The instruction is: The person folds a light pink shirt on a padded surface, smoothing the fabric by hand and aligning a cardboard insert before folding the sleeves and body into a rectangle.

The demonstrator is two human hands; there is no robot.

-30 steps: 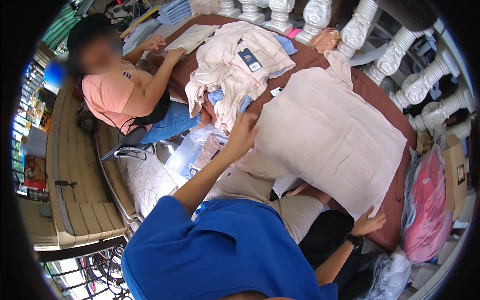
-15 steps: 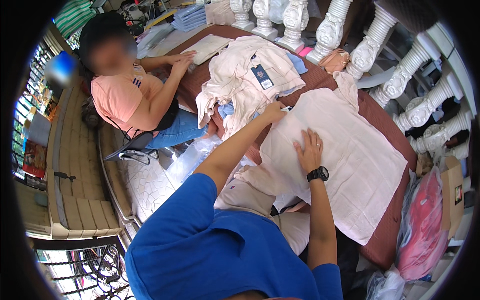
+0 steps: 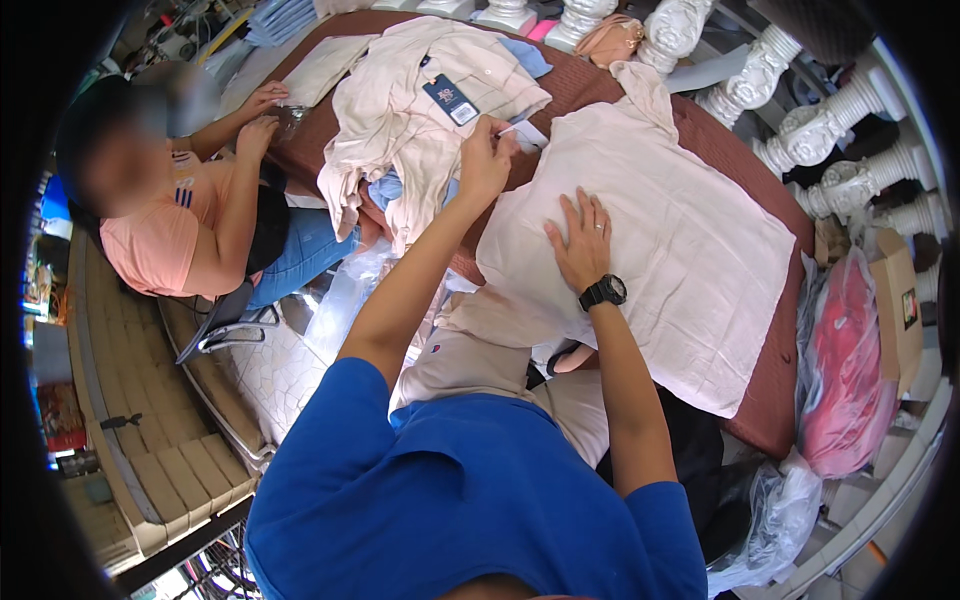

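Observation:
A pale pink shirt (image 3: 690,270) lies spread face down across the brown-covered table, one sleeve stretching to the far side. My right hand (image 3: 582,240), wearing a ring and a black watch, rests flat on it with fingers apart. Near the shirt's collar end, my left hand (image 3: 486,160) is raised with its fingers pinched on a small white strip (image 3: 508,129); what kind it is, I cannot make out. A whitish flap (image 3: 530,137) shows just beyond those fingers. Beside that hand lies a heap of cream shirts (image 3: 420,110) with a dark hang tag (image 3: 451,100) on top.
At the left a co-worker in a peach shirt (image 3: 150,245) sits with both hands by a folded cream garment (image 3: 325,68) and clear plastic. White balusters (image 3: 750,75) line the far right. Bagged pink clothing (image 3: 850,370) and a cardboard box (image 3: 897,300) stand right of the table (image 3: 775,400).
My left hand has lifted off the collar end, bringing up the small white strip. My right hand stays flat on the shirt. The co-worker's hands have drawn apart, and the view has shifted.

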